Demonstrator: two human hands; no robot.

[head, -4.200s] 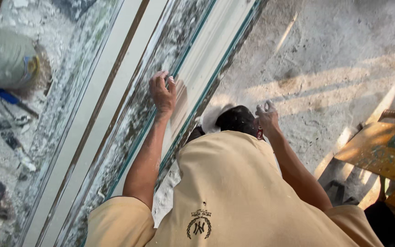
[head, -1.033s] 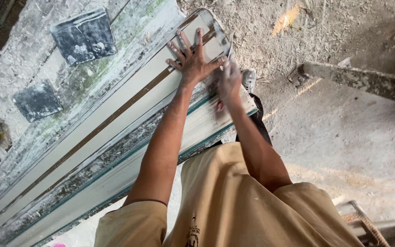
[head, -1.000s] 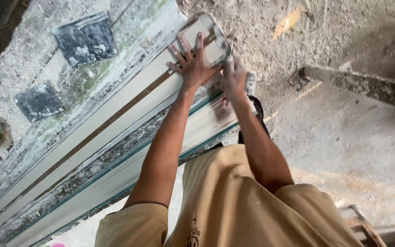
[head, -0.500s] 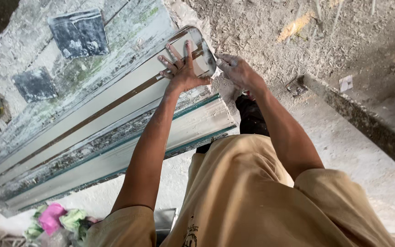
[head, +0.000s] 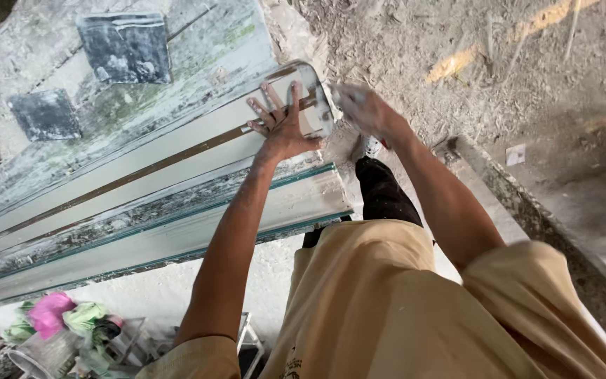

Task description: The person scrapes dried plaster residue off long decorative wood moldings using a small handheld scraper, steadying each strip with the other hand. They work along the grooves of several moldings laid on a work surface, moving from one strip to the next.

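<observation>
A long white moulding strip (head: pixel 177 158) with a brown line along it lies on a plaster-crusted workbench (head: pixel 198 56). My left hand (head: pixel 282 123) presses flat, fingers spread, on the strip's rounded end. My right hand (head: pixel 366 112), dusted white and blurred, sits just past that end, at the bench's edge; whether it grips anything cannot be made out. A second white strip with teal edges (head: pixel 177 235) lies nearer to me on the bench.
Two dark square plates (head: pixel 124 45) (head: pixel 45 114) rest on the bench's far side. Dusty concrete floor (head: pixel 457 42) lies beyond, with a raised concrete kerb (head: pixel 527 210) at right. Pink and green rags (head: pixel 57 316) sit in a container at lower left.
Earlier I held the strip near its middle; since then I moved to its rounded end. Over the last second my right hand slid off the strip to just beyond its end.
</observation>
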